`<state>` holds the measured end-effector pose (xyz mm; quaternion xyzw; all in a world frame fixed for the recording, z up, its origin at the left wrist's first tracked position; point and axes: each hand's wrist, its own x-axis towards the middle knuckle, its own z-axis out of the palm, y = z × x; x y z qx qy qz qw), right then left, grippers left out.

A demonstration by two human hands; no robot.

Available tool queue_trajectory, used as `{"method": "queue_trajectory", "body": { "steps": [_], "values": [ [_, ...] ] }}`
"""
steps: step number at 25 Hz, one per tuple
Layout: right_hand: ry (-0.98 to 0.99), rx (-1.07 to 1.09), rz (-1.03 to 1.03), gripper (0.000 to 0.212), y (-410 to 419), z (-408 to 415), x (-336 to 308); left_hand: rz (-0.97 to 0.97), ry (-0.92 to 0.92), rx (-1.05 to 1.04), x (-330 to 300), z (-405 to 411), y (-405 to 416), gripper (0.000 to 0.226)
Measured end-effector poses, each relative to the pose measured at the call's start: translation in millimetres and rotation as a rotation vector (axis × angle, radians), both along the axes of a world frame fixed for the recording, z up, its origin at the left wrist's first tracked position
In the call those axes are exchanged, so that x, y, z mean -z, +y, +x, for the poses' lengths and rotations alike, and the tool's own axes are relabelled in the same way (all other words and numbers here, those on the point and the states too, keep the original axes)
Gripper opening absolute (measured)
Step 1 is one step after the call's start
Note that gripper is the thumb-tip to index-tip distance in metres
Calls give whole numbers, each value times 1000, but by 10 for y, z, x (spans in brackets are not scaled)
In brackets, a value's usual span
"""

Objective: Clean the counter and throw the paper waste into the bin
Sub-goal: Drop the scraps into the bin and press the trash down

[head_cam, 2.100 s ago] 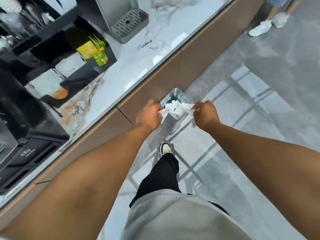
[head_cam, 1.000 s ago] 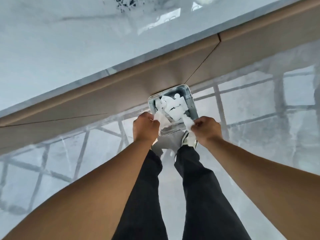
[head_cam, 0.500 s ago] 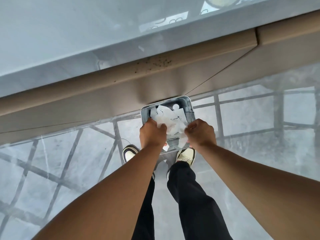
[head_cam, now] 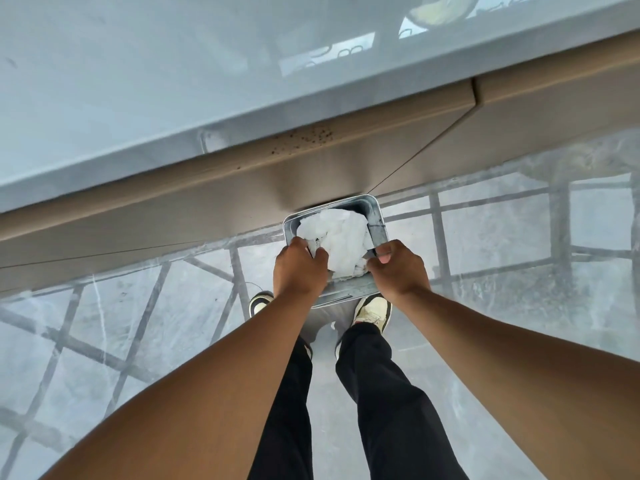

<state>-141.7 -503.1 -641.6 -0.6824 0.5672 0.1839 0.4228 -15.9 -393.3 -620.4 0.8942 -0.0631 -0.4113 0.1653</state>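
Running across the top of the view, a pale glossy counter (head_cam: pixel 145 81) is seen above tan cabinet fronts (head_cam: pixel 194 206), where a patch of dark specks (head_cam: pixel 304 140) is sprinkled just under the counter edge. Below, a grey polished floor (head_cam: pixel 512 251) is crossed by dark grid-like reflections. A metal bin (head_cam: pixel 377 220) is set on the floor against the cabinets, filled with crumpled white paper waste (head_cam: pixel 343 240). The left hand (head_cam: pixel 299 271) is curled closed on the paper at the bin's near left side; the right hand (head_cam: pixel 398 270) is closed at the near right rim, thumb tucked. Compared with half a second ago, the paper is pressed lower into the bin and both hands are brought further over its rim.
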Motion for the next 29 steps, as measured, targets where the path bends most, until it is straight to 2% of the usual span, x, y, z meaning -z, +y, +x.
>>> {"method": "queue_trajectory", "body": {
  "steps": [8, 13, 23, 29],
  "values": [
    [-76, -95, 43, 52, -171, -28, -964, 14, -63, 192, -980, -48, 61, 44],
    [-97, -195, 27, 56, -190, -90, -1777, 23, -87, 164, -1807, -8, 80, 46],
    [-154, -230, -167, 62, -172, 58, -3263, -41, -252, 474, -3158, 170, 81, 44],
    [-138, -186, -237, 70, -127, 59, -3889, -141, -363, 614, -3786, 260, -6, 51]
  ]
}}
